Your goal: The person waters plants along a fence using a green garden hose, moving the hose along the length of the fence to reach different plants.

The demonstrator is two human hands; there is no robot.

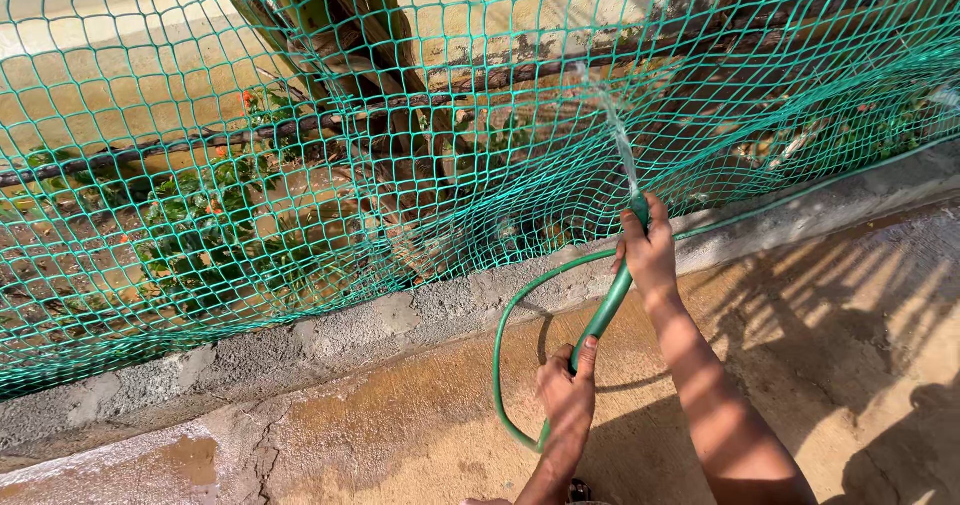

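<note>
A green garden hose (606, 310) loops over the concrete ground and rises toward the net. My right hand (648, 250) grips the hose at its nozzle end, thumb over the opening. A thin jet of water (613, 130) sprays up and through the green net (300, 165) toward the plants behind it. My left hand (566, 393) holds the hose lower down, thumb pointing up along it. Both forearms come in from the bottom right.
A low concrete kerb (330, 335) runs diagonally under the net. Behind the net stand a tree trunk (370, 75), leafy plants with orange flowers (205, 215) and a dark pipe. A wet patch (190, 460) lies at the bottom left.
</note>
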